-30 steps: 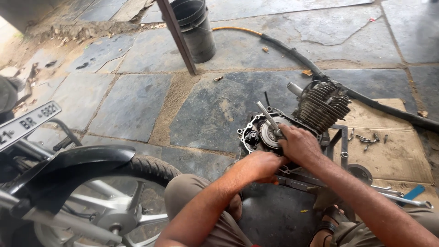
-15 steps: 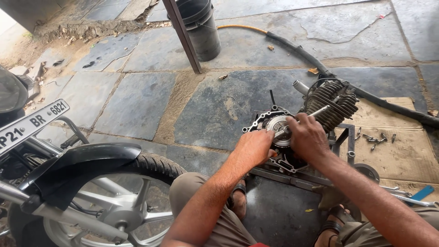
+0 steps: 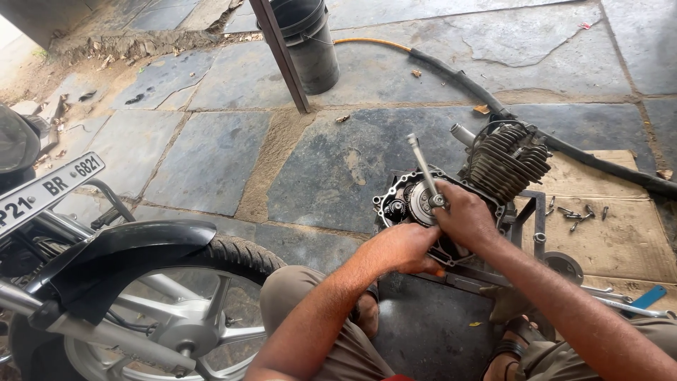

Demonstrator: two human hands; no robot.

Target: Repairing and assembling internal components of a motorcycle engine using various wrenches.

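Observation:
A motorcycle engine (image 3: 504, 162) with dark cooling fins sits on a metal stand on the stone floor, its side case open and round clutch parts (image 3: 405, 204) showing. My right hand (image 3: 462, 215) grips a long metal wrench (image 3: 423, 166) whose end sits on the clutch centre; the handle points up and away. My left hand (image 3: 402, 247) rests low against the open case, fingers curled; what it holds is hidden.
A motorcycle rear wheel (image 3: 176, 310) with a black mudguard fills the lower left. A grey bucket (image 3: 314, 42) and a slanted post (image 3: 278, 56) stand at the back. A black hose (image 3: 479, 92) crosses behind the engine. Loose bolts (image 3: 578, 212) lie on cardboard (image 3: 620, 226) at right.
The wrench handle has swung: it pointed up-left, then right toward the fins, and now points up-left again. My right hand turned with it. The left hand stayed at the case.

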